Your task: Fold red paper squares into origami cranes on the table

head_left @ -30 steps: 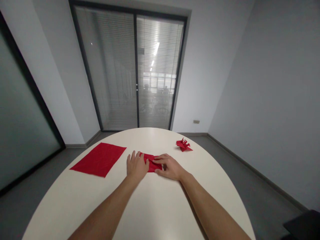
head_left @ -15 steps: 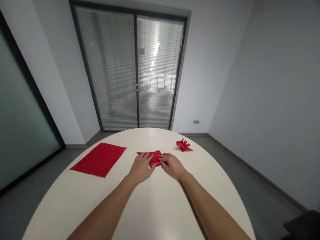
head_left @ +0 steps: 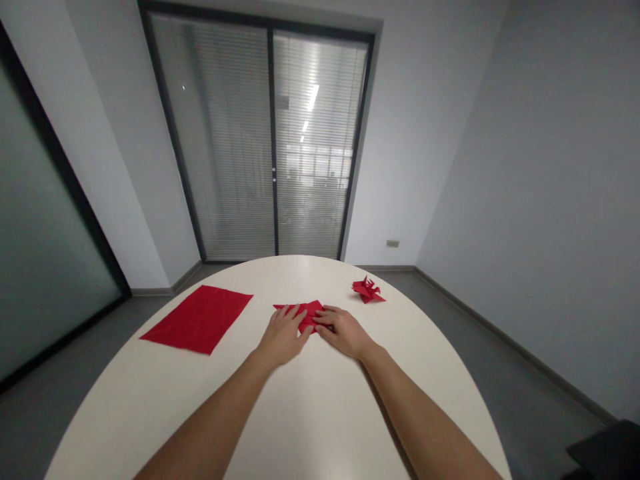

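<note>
A piece of folded red paper [head_left: 309, 319] lies on the table between my two hands, with both its ends partly covered by fingers. My left hand [head_left: 284, 333] rests flat over its left part, fingers spread and pressing it down. At the right end, my right hand [head_left: 345, 330] has its fingers bent and thumb drawn in at the paper's edge. What lies beneath the right fingertips is hidden.
A flat red sheet [head_left: 200, 320] lies to the left on the round white table [head_left: 300, 413]. Toward the right rear edge sits a red folded-paper figure [head_left: 367, 290] with pointed parts. A dark object [head_left: 607, 450] shows at the lower right, beyond the table.
My right thumb and fingers have shifted slightly along the paper's right part, the thumb a little to the left. My left hand has barely moved.
</note>
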`<state>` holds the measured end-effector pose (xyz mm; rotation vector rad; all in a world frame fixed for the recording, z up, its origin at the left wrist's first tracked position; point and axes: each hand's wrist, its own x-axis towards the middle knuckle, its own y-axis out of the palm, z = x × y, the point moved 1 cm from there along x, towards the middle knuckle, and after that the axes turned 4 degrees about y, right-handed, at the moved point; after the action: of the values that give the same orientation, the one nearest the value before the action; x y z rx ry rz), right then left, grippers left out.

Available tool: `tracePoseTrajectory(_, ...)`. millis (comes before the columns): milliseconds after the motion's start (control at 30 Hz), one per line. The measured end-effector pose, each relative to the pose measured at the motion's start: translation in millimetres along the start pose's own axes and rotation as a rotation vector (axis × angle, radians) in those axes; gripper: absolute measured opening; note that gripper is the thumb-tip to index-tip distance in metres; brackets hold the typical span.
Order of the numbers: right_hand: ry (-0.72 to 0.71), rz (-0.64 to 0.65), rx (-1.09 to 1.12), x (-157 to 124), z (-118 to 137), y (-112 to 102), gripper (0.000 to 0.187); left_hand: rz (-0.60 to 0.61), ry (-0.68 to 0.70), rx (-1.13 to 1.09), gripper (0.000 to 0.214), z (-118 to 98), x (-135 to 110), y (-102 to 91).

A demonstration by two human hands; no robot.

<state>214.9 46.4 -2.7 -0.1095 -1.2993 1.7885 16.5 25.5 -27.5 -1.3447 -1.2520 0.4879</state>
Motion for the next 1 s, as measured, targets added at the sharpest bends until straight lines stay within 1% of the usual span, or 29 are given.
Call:
tracePoseTrajectory(100,0.002,-0.014,-0.001,0,5,-3,0.026,-0.003,-0.003,0.001,0.044,-1,1,-0.8)
tracePoseTrajectory(200,-0.019,0.003,-0.009,0,6,-4,0.026,-0.01,-0.002,-0.005,0.043,-1,2,-2.1)
tracePoseTrajectory(267,-0.008,0.019,-0.034,-1,5,-3,0.023,-0.011,-0.003,-0.011,0.043,-2,1,-3.0)
tracePoseTrajectory(367,0.058,0.018,-0.066,-2,3,-2,0.019,-0.004,-0.007,-0.004,0.044,-3,1,-4.2)
tracePoseTrajectory(533,0.181,-0.006,-0.089,-4,2,0,0.019,-0.006,-0.006,-0.002,0.049,-7,0,-7.7)
tracePoseTrajectory(667,0.244,-0.022,-0.058,-5,-1,0,0.02,-0.056,0.012,-0.027,0.036,-9,1,-12.1)
tracePoseTrajectory(800,0.283,-0.031,0.006,-5,-4,-1,0.023,-0.066,-0.035,-0.014,0.026,-7,4,-15.6)
tracePoseTrajectory(1000,0.297,-0.041,0.092,-5,-2,-1,0.029,-0.076,-0.085,0.052,0.021,-2,8,-17.2)
